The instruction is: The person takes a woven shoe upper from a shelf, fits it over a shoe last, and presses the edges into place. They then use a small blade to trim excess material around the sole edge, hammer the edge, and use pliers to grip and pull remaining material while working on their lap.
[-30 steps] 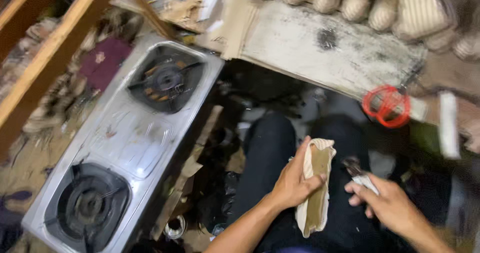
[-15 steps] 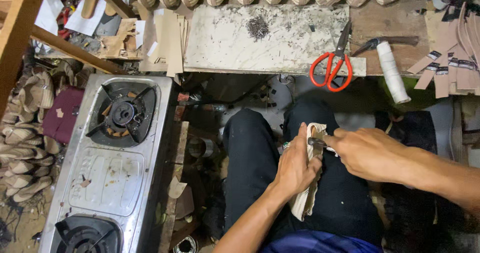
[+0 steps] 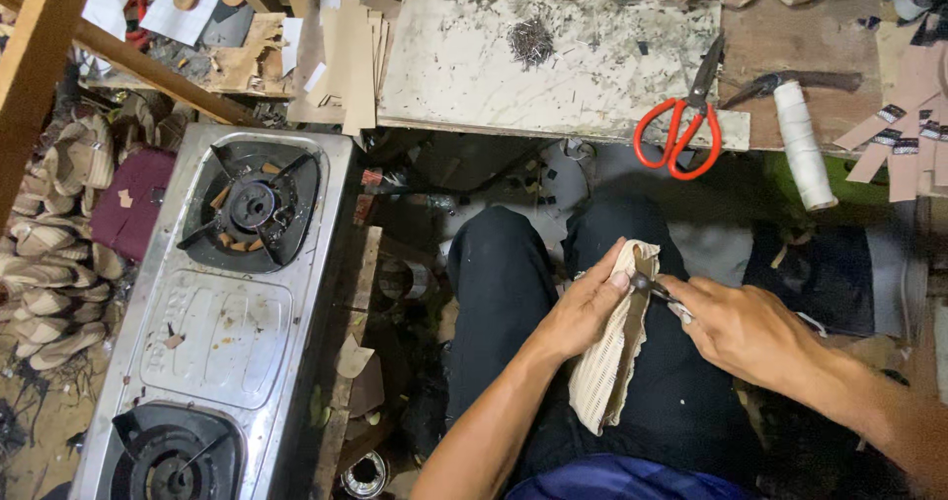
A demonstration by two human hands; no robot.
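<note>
My left hand (image 3: 583, 312) grips a cream woven shoe upper (image 3: 610, 362) that rests on my lap over black trousers, thumb pressed near its top edge. My right hand (image 3: 741, 330) holds a small dark metal tool (image 3: 654, 288), its tip touching the top edge of the woven piece right by my left thumb. The lower part of the piece hangs loose between my thighs.
A steel two-burner gas stove (image 3: 212, 317) lies to my left. Ahead is a worn white board (image 3: 553, 66) with a pile of small nails (image 3: 531, 41), red-handled scissors (image 3: 681, 130) and a white thread roll (image 3: 805, 145). Woven soles line the far edge; cardboard pieces (image 3: 346, 61) lean at the left.
The view has swung and steadied over my lap. My right hand came in from the right with the tool and now meets the woven piece held by my left hand.
</note>
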